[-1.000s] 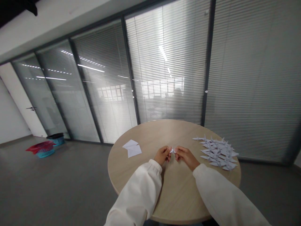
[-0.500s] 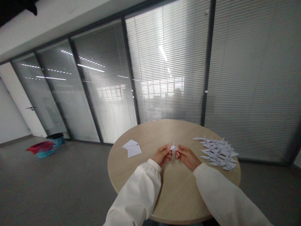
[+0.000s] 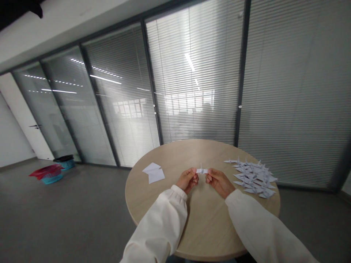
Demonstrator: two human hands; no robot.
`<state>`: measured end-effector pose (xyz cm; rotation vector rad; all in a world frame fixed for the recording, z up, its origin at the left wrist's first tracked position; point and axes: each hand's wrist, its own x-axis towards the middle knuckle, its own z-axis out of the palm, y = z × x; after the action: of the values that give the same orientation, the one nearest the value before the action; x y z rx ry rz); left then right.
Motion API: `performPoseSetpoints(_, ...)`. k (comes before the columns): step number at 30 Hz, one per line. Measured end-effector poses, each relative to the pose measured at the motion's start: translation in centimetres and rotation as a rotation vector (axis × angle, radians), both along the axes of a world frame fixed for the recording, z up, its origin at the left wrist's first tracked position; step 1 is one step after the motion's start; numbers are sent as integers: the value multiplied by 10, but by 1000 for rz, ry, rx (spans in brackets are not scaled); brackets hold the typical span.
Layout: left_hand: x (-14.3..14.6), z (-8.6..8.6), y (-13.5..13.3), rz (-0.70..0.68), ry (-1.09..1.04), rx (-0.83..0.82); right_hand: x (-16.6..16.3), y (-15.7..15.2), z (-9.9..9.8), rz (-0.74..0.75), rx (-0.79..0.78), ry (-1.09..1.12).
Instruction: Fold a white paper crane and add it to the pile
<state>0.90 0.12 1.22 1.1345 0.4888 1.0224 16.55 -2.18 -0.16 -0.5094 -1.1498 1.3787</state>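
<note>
Above the middle of the round table, a small white paper crane [image 3: 202, 171] is stretched between my two hands, its wings spread sideways and a thin point sticking up. My left hand [image 3: 188, 179] pinches one wing between thumb and fingers. On the other side, my right hand [image 3: 220, 181] pinches the opposite wing the same way. The wing tips are hidden under my fingertips. To the right lies a heap of folded white paper cranes [image 3: 255, 178]. White paper sheets [image 3: 155, 173] lie flat to the left of my left hand.
The round wooden table [image 3: 208, 223] stands before a glass partition with blinds [image 3: 194, 73]. On the floor at far left are a blue bin with a red liner [image 3: 51, 173] and another with a black liner [image 3: 65, 161], near a white door [image 3: 30, 120].
My hands have drawn slightly apart, and more of the crane's wings shows between them. The heap and the sheets have stayed in place.
</note>
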Motion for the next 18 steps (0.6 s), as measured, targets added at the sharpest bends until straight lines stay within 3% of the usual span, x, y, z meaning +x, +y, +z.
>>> performPoseSetpoints(18,-1,-4,5,24,-60,37,1,-1,3,-19,-21,31)
